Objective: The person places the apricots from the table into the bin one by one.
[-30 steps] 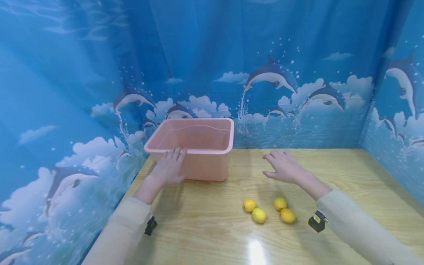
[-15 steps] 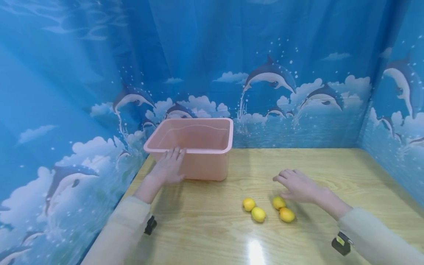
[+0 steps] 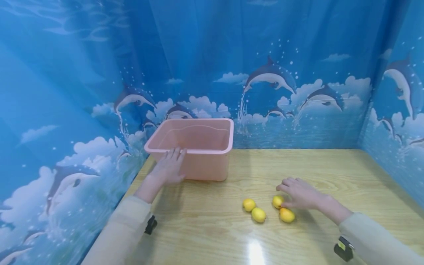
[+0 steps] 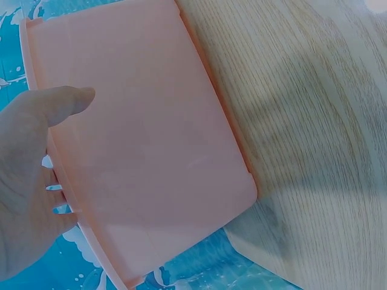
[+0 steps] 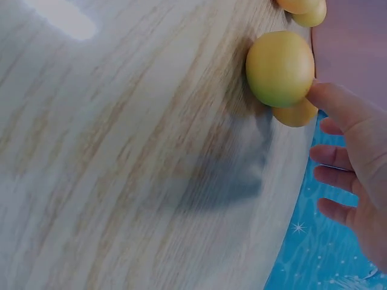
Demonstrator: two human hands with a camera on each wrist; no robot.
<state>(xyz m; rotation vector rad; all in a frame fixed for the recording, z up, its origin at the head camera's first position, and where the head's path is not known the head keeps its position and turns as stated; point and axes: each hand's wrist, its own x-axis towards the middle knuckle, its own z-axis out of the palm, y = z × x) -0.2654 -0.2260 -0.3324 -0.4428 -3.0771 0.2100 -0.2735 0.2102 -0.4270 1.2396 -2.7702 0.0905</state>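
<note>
Pink walls mark the bin (image 3: 207, 166), left of centre in the frame, where my left hand (image 3: 167, 169) lies with straight fingers at the near rim, thumb by the outer wall; how firmly it touches, I cannot tell. Right of centre, lower down, my right hand (image 3: 303, 193) hangs loosely spread and holds nothing, thumb tip at the rear yellow fruit (image 3: 277, 201) and the front orange-tinged fruit (image 3: 286, 215), index finger arched above. The left-hand pair of fruits (image 3: 258, 215) sits nearby on the wooden table (image 3: 205, 232). Best practice, I judge: lower the fingers opposite the thumb, pinch one fruit lightly about its middle, and avoid rolling its neighbour away.
</note>
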